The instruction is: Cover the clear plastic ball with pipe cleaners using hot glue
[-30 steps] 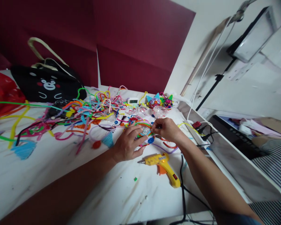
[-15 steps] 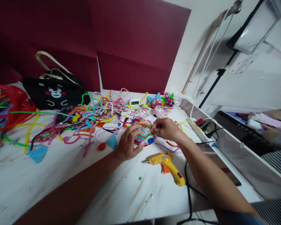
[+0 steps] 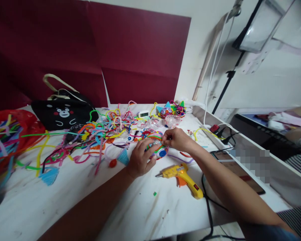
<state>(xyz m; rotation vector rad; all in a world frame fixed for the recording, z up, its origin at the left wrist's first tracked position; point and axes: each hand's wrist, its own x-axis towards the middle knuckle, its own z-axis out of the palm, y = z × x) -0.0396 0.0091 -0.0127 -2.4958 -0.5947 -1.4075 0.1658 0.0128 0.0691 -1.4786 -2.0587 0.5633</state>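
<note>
My left hand (image 3: 140, 159) grips a clear plastic ball (image 3: 157, 149) wrapped in coloured pipe cleaners, resting on the white table (image 3: 65, 197). My right hand (image 3: 177, 139) pinches the top right of the same ball with its fingertips. Whatever small piece sits between those fingertips is hidden. A yellow glue gun (image 3: 183, 174) lies on the table just in front of both hands, its black cord (image 3: 209, 207) trailing off the near edge.
A tangle of loose pipe cleaners (image 3: 95, 134) covers the table's middle and left. Behind stand a black bear bag (image 3: 62, 112), a small digital clock (image 3: 143, 114), clear balls (image 3: 155, 122) and a decorated ball (image 3: 172, 109). A red bag (image 3: 10, 134) sits far left.
The camera has tilted up and turned, so everything sits lower and further right in view. Both hands stay on the wrapped ball with only small finger shifts.
</note>
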